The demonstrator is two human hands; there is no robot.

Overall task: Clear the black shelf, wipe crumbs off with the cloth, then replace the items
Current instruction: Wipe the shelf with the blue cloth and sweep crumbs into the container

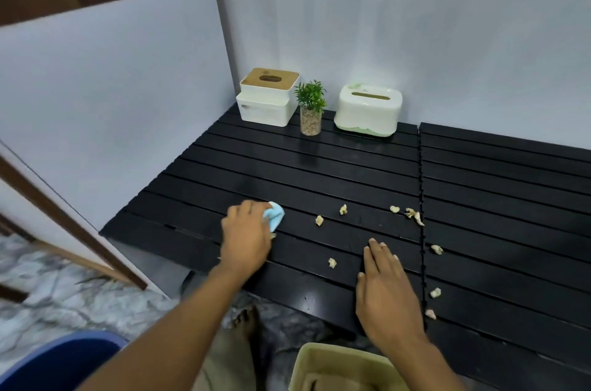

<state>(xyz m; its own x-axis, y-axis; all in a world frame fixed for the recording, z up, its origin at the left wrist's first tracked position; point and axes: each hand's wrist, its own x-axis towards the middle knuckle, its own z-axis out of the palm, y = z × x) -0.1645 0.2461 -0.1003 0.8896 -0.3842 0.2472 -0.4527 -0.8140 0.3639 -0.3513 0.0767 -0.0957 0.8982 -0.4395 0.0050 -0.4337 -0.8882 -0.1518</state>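
Blue cloth (274, 214) is bunching in the left hand (246, 235); right hand (388, 290) is lying flat, empty. Sweeping crumbs (343, 209) along slats (319, 179) works best.

Plant (310, 109) between two tissue boxes (268, 96) at shelf (287, 167) rear; crumbs (343, 209) scattered near front edge.
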